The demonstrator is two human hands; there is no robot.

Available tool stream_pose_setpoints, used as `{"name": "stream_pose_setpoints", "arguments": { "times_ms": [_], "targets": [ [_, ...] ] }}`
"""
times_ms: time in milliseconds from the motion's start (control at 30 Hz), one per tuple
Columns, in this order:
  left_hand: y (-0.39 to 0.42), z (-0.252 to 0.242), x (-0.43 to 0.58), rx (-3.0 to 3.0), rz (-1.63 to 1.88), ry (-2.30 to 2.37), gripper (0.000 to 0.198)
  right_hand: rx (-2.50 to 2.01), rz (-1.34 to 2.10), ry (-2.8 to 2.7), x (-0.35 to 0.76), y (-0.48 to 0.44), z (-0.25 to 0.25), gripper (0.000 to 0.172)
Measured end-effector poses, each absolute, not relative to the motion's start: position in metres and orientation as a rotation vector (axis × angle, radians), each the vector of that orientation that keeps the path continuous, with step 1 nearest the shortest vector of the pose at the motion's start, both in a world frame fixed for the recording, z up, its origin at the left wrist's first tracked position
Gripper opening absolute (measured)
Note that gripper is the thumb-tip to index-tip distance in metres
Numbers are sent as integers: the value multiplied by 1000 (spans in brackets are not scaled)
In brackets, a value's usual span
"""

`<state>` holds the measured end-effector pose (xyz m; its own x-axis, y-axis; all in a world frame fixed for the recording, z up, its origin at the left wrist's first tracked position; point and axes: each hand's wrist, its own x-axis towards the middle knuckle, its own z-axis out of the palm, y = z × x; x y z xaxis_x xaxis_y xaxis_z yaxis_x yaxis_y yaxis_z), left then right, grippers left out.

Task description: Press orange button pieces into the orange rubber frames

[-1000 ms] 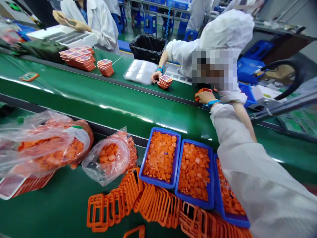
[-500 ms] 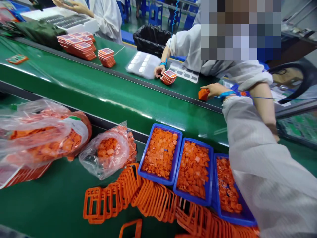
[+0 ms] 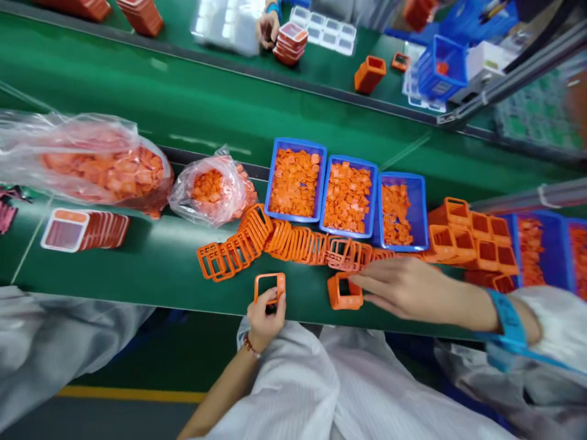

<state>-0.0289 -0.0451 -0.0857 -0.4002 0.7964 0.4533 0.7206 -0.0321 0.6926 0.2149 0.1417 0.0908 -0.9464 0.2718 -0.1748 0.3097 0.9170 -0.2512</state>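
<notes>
The person's left hand (image 3: pixel 265 321) comes up from a white sleeve, forearm slanting in from the lower left, with a beaded bracelet (image 3: pixel 250 346) at the wrist. Its fingers are curled and pinch the lower edge of an orange plastic frame (image 3: pixel 269 287), which stands nearly upright just above the edge of a green conveyor belt (image 3: pixel 137 79). The right hand (image 3: pixel 406 294) reaches in from the right, palm down, arm stretched almost level, with a blue wrist strap (image 3: pixel 507 318) on it. Its fingers are extended and loosely open, holding nothing, their tips touching or just beside an orange square-walled piece (image 3: pixel 343 292) on the belt. Just beyond the hands, a chain of leaning orange frames (image 3: pixel 293 243) runs across the belt, below three blue trays (image 3: pixel 296 180) of small orange pieces. Orange boxes (image 3: pixel 472 238) sit to the right, and clear plastic bags (image 3: pixel 211 189) of orange pieces lie to the left. Across the belt, a co-worker's hand (image 3: pixel 268 29) rests beside a stack of red-orange trays (image 3: pixel 288 44).
</notes>
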Motion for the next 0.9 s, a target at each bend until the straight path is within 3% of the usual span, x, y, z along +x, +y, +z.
{"name": "stream_pose_setpoints", "arguments": {
  "times_ms": [233,467,567,733,900],
  "targets": [
    [-47,-87,-31,1589,1472,2014,18,599,-245,2745,218,52,21,48],
    [-53,-93,-30,1516,1487,1976,19,771,-432,2590,209,34,-20,22],
    [-54,-95,-32,1520,1497,1988,21,741,-662,2554,214,32,8,21],
    [-47,-91,-32,1635,1535,1984,21,797,-1097,2590,230,98,99,24],
    [-39,-88,-31,1731,1507,2073,15,1086,-586,2895,250,272,145,25]
  ]
}}
